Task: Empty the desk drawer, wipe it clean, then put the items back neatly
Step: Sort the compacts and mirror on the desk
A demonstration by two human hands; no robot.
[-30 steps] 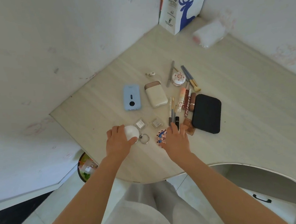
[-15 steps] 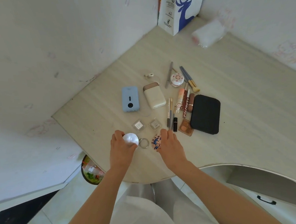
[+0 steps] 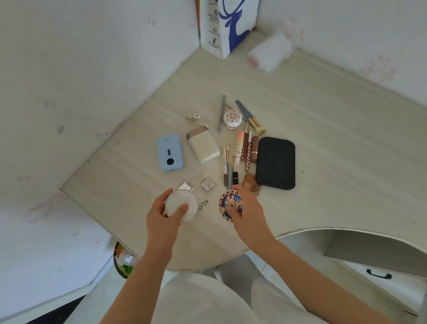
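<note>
Seen from above, a person stands at the curved front edge of a pale wooden tabletop (image 3: 330,118) where small belongings lie spread out, apparently the drawer's contents. The left hand (image 3: 162,219) holds a round white compact (image 3: 181,207), fingers and thumb curled round its rim, near the front edge. The right hand (image 3: 249,213) grips a round patterned compact (image 3: 229,203) just beside it, fingers wrapped over its right side. Both look picked up together, probably for carrying back to the drawer (image 3: 382,276), which shows partly below the tabletop's right front edge. Farther in lie a blue power bank (image 3: 170,153), a cream power bank (image 3: 204,147), a row of cosmetics tubes (image 3: 245,149) and a black case (image 3: 275,162), grouped by kind, likely for neat return.
</note>
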